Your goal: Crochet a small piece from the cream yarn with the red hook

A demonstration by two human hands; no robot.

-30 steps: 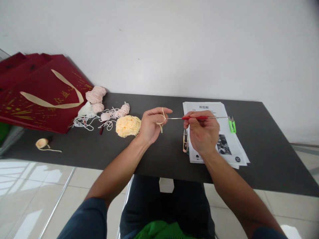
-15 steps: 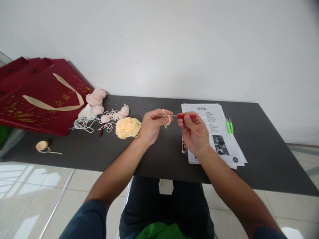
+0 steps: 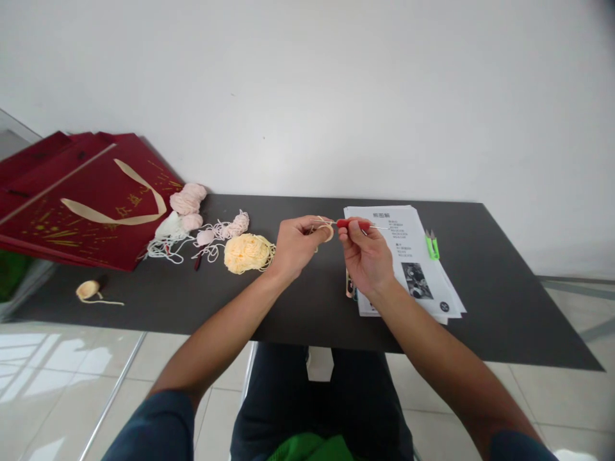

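Red-handled crochet hook [image 3: 344, 223] lies level between my hands, its thin metal shaft reaching left. My right hand [image 3: 369, 256] pinches the red handle between thumb and fingers. My left hand [image 3: 298, 245] is closed on a small loop of cream yarn [image 3: 328, 232] at the shaft's end; the exact stitch is too small to make out. Just left of my left wrist sits a ball of pale yellow yarn [image 3: 247, 253], with loose strands at its right side. Beneath my right hand lies a stack of printed sheets [image 3: 398, 256].
Green-handled thread snips [image 3: 432, 246] lie on the sheets' right edge. Dark red paper bags [image 3: 96, 205] lean at the left, beside pink yarn balls [image 3: 188, 198] and a white yarn bundle [image 3: 170, 230]. A small cream crocheted piece [image 3: 88, 290] rests on the dark table [image 3: 504, 307] near its left front.
The yarn loop is drawn in closer to my left fingertips, where it hung lower before. Both hands stay close together on the hook and yarn. The whole view has shifted slightly.
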